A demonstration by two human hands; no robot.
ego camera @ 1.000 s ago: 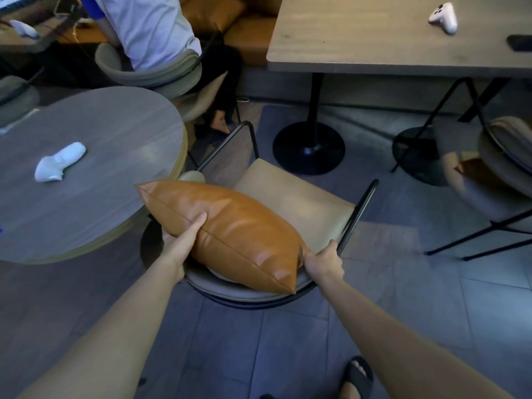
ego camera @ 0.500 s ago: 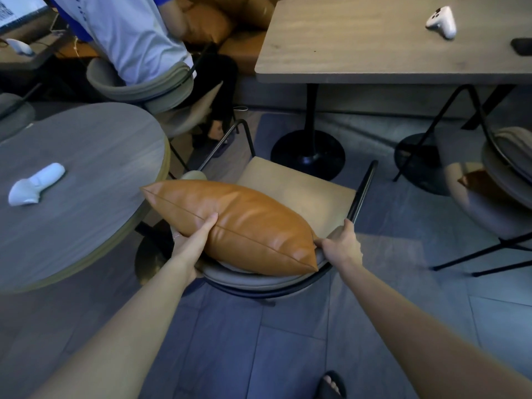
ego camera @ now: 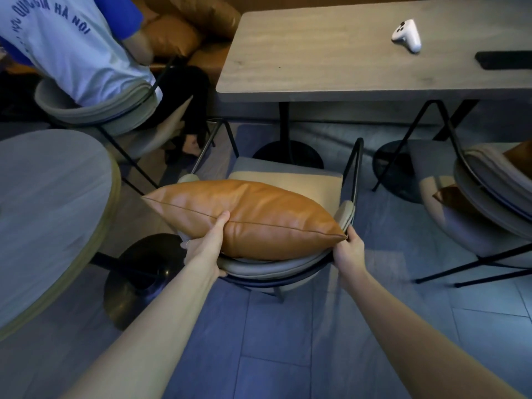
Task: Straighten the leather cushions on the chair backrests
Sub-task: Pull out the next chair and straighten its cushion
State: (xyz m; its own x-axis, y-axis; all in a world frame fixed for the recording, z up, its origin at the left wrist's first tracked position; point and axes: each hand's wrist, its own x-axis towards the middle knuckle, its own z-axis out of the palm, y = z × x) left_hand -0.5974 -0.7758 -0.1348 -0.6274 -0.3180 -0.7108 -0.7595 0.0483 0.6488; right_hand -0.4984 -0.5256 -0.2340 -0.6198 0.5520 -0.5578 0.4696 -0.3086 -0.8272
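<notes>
Head view: cushion [ego camera: 253,217] lies along the chair [ego camera: 288,180] backrest's top edge. Left hand [ego camera: 205,244] is clamped on its near-left side, thumb on the seam, fingers underneath. Right hand [ego camera: 349,250] pinches the right corner, fingers mostly hidden. Tan, glossy, smooth leather, plump rectangular shape. Backrest is a curved grey pad on a black metal frame.

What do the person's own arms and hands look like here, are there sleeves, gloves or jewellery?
Both forearms are bare to the bottom edge of the picture: no sleeves show. The left hand and the right hand wear no gloves, and no watch or bracelet shows on either wrist. Whether any finger carries a ring cannot be told.
</notes>
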